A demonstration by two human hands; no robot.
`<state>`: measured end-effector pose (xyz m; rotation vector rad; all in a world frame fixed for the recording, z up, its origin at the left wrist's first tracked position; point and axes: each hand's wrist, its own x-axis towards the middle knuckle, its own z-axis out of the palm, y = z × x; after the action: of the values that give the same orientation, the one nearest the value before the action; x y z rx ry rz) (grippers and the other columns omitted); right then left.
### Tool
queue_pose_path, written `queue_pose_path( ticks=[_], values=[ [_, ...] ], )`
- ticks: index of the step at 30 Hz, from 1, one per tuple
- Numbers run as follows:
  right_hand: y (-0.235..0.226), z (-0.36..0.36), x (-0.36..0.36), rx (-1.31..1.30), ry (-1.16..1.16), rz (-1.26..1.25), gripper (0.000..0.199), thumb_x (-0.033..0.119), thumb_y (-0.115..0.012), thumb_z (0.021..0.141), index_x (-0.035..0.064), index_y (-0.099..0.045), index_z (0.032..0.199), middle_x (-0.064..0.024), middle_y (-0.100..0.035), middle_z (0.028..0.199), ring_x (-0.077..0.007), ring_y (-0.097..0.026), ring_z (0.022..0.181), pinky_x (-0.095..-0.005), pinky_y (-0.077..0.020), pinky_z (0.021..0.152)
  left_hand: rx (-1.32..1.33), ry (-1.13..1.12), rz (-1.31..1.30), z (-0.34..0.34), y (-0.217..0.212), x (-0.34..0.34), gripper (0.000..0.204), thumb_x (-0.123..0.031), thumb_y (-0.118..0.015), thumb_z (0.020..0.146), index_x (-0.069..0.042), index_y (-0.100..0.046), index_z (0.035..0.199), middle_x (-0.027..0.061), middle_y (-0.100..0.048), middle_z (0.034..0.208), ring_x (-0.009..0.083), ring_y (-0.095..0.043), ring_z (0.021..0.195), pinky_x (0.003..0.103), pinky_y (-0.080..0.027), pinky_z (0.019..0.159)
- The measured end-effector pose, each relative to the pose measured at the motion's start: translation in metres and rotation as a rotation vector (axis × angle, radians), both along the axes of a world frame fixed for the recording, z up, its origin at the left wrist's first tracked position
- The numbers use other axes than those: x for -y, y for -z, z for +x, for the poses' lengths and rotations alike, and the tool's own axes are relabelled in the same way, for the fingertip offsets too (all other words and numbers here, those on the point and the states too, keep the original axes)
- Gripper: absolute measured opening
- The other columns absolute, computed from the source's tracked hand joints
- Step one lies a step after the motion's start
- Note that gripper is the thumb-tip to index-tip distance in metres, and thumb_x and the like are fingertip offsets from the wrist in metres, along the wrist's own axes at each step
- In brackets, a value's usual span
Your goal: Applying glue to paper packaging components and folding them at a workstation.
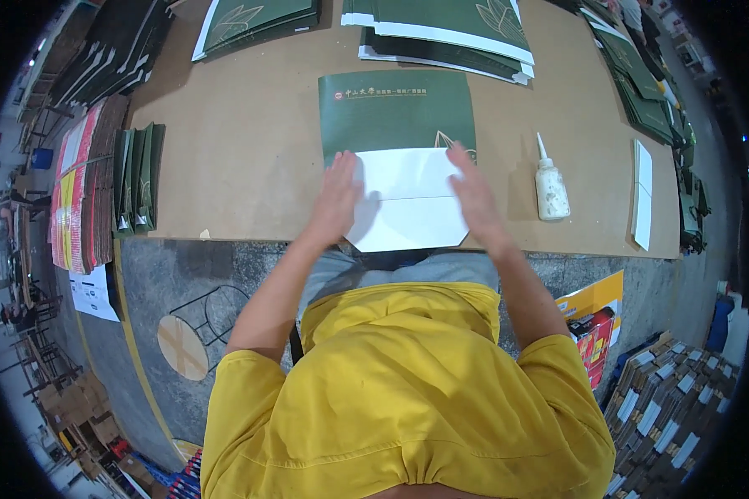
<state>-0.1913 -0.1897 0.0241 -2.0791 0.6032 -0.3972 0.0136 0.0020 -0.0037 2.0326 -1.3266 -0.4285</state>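
Note:
A green paper bag with gold line art lies flat on the table in front of me. Its near end is spread into a white panel with cut corners, creased across the middle and reaching the table's near edge. My left hand rests flat along the panel's left side, fingers stretched toward the green part. At the right side is my right hand, fingers extended and slightly blurred, near the panel's edge. Neither hand grips anything. A squeeze bottle with a pointed nozzle and whitish contents stands right of my right hand.
Stacks of green bags lie along the table's far side. Folded bags and a strapped bundle stand at the left edge. A white strip lies near the right edge. A round stool is on the floor at left.

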Motion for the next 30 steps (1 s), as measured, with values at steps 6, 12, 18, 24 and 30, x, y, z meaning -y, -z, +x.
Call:
queue_pose_path(
  ticks=[6, 12, 18, 24, 30],
  values=[
    [-0.052, -0.006, 0.031, 0.131, -0.088, 0.591, 0.060, -0.002, -0.046, 0.083, 0.0098, -0.035, 0.140, -0.0127, -0.043, 0.133, -0.0215, -0.046, 0.121, -0.0292, -0.0388, 0.098, 0.194, 0.071, 0.080, 0.024, -0.053, -0.018, 0.051, 0.001, -0.057, 0.075, -0.002, -0.050, 0.126, 0.0206, -0.052, 0.123, 0.0381, -0.045, 0.117, 0.041, -0.040, 0.098],
    [-0.038, -0.001, 0.066, -0.326, -0.247, 0.175, 0.047, 0.002, -0.058, 0.078, 0.0054, -0.053, 0.125, -0.0081, -0.057, 0.106, -0.0182, -0.055, 0.103, -0.0300, -0.0435, 0.090, 0.139, 0.073, 0.262, 0.037, -0.061, -0.003, 0.040, -0.003, -0.062, 0.075, 0.000, -0.055, 0.114, 0.0200, -0.056, 0.110, 0.0370, -0.051, 0.105, 0.040, -0.043, 0.092],
    [-0.041, 0.025, 0.062, -0.536, -0.314, -0.350, 0.021, 0.010, -0.062, 0.073, 0.0001, -0.057, 0.091, -0.0133, -0.060, 0.088, -0.0279, -0.059, 0.082, -0.0373, -0.0485, 0.072, 0.039, 0.085, 0.503, 0.047, -0.068, 0.025, 0.025, -0.006, -0.065, 0.072, -0.001, -0.058, 0.095, 0.0175, -0.062, 0.091, 0.0351, -0.061, 0.087, 0.042, -0.048, 0.077],
    [-0.028, 0.012, 0.046, -0.343, -0.360, -0.738, 0.015, 0.008, -0.058, 0.071, 0.0033, -0.054, 0.085, -0.0131, -0.054, 0.085, -0.0287, -0.056, 0.083, -0.0396, -0.0485, 0.070, 0.311, 0.214, 0.436, 0.036, -0.059, 0.022, 0.020, -0.008, -0.058, 0.074, -0.002, -0.057, 0.093, 0.0158, -0.061, 0.088, 0.0320, -0.061, 0.086, 0.041, -0.049, 0.071],
    [-0.022, -0.003, 0.011, -0.140, -0.335, -1.097, 0.018, 0.003, -0.055, 0.071, 0.0075, -0.053, 0.088, -0.0052, -0.051, 0.088, -0.0226, -0.050, 0.079, -0.0299, -0.0475, 0.064, 0.873, 0.262, 0.253, -0.016, -0.055, -0.009, 0.030, -0.012, -0.056, 0.075, -0.004, -0.056, 0.104, 0.0097, -0.054, 0.086, 0.0249, -0.055, 0.087, 0.034, -0.048, 0.068]
  ],
)
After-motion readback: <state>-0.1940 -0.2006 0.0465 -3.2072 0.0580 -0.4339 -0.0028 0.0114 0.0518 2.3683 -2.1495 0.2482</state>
